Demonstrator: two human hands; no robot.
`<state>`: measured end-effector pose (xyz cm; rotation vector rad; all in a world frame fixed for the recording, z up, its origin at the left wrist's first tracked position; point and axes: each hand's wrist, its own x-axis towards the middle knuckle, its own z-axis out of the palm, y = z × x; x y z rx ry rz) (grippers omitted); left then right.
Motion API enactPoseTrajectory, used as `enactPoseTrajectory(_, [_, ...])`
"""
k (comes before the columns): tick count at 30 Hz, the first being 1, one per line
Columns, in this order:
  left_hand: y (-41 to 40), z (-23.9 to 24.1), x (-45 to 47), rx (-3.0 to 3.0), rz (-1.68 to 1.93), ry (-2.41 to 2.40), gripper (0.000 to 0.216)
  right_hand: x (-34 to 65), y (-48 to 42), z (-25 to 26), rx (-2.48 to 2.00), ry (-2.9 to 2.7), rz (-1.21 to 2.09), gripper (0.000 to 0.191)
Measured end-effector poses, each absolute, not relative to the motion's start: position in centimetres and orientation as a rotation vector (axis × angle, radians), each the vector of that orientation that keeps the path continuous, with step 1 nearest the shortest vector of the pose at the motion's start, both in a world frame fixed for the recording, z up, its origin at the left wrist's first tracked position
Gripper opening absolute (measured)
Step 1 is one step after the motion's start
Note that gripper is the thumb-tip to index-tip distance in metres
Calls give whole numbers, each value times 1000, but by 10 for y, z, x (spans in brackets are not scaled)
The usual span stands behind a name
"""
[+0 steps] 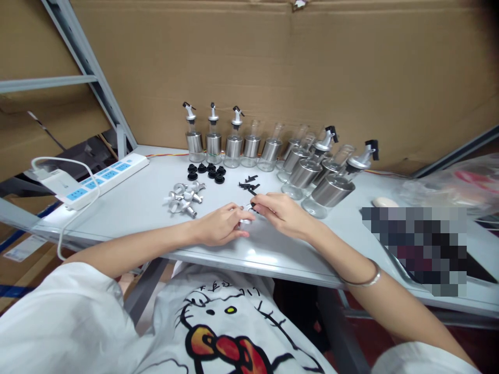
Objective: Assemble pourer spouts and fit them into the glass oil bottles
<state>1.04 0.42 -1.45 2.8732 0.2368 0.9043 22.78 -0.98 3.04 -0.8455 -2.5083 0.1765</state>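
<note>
My left hand [220, 226] and my right hand [283, 214] meet at the front of the grey table [136, 202], fingers pinched together on a small silver pourer spout [246, 214]. My right fingertips also pinch a small black lever piece [253, 205] against that spout. Just beyond the hands lie a few loose black lever pieces [249, 183], a cluster of black rubber stoppers [206, 171] and a pile of silver spouts [185, 197]. A row of glass-and-steel oil bottles [234, 145] stands at the back, some capped with spouts.
A white power strip [105, 176] with its cable lies at the table's left. More bottles [327, 182] lean at the right. A white oval object [385, 202] and clear plastic bags [456, 182] sit far right. Cardboard sheets wall the back; a metal rack frame [89, 62] stands left.
</note>
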Motion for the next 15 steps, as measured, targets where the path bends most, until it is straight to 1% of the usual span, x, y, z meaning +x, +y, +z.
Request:
enactPoseTrajectory(5, [3, -15, 11, 2879, 864, 252, 31, 226, -11, 30, -833, -2517, 209, 25])
enactPoseTrajectory(12, [2, -16, 11, 2860, 831, 236, 34, 225, -14, 33, -820, -2520, 349, 24])
enactPoseTrajectory(15, [3, -16, 11, 2878, 883, 203, 33, 225, -14, 33, -814, -2503, 401, 24])
